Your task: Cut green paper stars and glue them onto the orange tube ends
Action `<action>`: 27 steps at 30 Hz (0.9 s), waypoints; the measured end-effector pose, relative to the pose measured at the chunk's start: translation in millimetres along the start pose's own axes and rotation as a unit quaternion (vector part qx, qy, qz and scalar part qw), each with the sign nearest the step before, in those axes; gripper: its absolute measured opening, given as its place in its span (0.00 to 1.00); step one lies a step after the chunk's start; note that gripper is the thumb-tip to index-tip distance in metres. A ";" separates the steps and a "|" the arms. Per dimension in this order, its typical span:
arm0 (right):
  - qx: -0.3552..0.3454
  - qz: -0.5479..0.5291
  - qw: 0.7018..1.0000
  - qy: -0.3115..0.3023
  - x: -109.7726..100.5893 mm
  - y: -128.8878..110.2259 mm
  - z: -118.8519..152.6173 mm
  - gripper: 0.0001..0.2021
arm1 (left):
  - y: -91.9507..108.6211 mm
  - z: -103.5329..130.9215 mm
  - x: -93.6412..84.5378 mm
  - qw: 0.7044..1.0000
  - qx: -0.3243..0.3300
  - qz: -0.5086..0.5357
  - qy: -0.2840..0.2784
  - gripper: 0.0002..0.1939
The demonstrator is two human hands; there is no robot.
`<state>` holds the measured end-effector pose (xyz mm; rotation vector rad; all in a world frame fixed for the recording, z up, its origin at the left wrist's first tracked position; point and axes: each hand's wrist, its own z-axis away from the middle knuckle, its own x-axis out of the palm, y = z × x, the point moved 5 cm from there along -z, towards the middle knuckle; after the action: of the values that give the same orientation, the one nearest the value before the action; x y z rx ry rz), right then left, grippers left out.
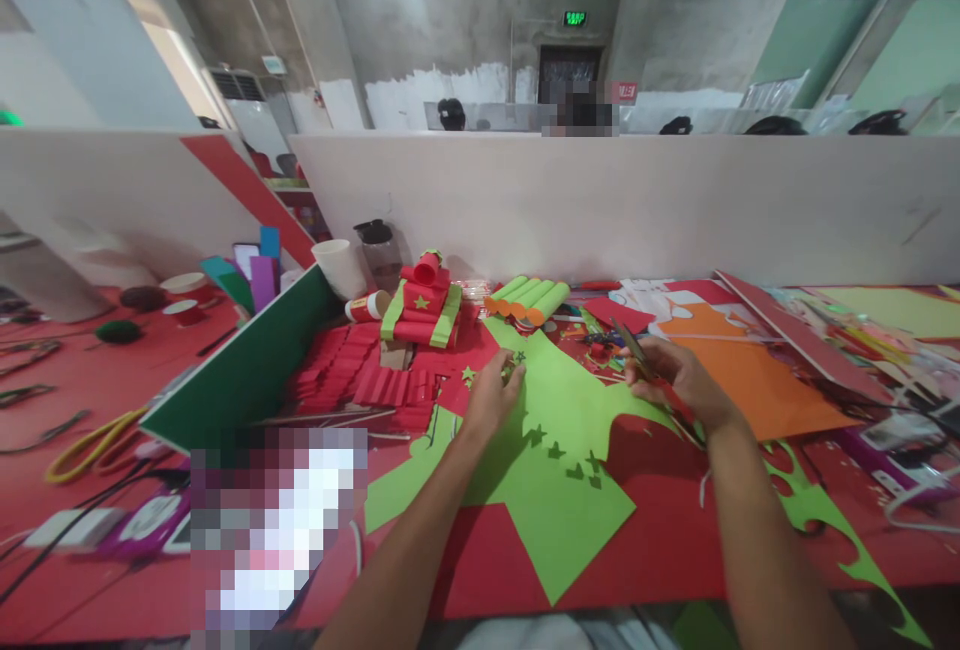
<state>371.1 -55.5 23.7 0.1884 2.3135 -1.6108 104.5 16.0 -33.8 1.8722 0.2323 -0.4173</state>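
Green star [520, 357] at tips of left fingers [512, 386], scissors [628, 338] within right fingers [666, 357]

On the red bench [67, 600], around a lime-green sheet [566, 400], sit an orange sheet [750, 400] at three o'clock, dark-green board [240, 370] at nine, red paper model [433, 328] with yellow-green star [421, 303] toward ten, and lime-green rolls [541, 296] with orange ends [534, 317] at twelve.

The head-worn camera looks forward and down over the flat red tabletop [97, 600] from its near edge, with the bare left hand [495, 395] and bare right hand [682, 380] close, the long white partition [600, 200] beyond, and the grey concrete wall [450, 20] farther off.
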 end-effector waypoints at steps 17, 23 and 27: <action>0.060 0.203 0.977 -0.021 -17.0 21.7 -4.0 0.23 | -8.9 0.1 7.1 1.000 -0.003 -0.005 -0.031 0.12; 0.051 0.240 0.969 0.003 -18.1 23.2 -8.1 0.20 | -5.5 -0.3 10.3 0.998 0.014 0.010 -0.060 0.08; 0.025 0.233 0.971 0.047 -20.0 22.1 -10.6 0.20 | -1.7 -0.2 7.2 0.998 0.003 0.030 -0.054 0.07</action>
<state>394.3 -36.4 13.9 0.7728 2.0830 -1.4389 110.5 16.5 -38.1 1.8514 0.1032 -0.4764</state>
